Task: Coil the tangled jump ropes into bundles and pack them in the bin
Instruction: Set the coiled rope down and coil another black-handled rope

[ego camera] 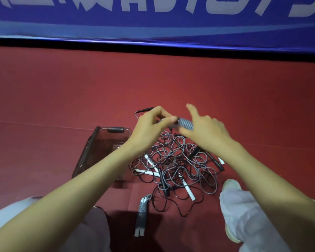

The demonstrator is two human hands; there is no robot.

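Pinching coil (186, 123), left hand (149, 129), right hand (206, 132) forefinger up

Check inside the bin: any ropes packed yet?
No ropes show inside the bin; only its bare bottom. The left forearm covers its near right corner, so that part is unknown. One coiled bundle lies on the floor outside it.

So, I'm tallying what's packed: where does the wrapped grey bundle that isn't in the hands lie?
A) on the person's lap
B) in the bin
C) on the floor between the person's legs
C: the bundle lies on the red floor between the legs, outside the bin and nearer the person than the tangle.
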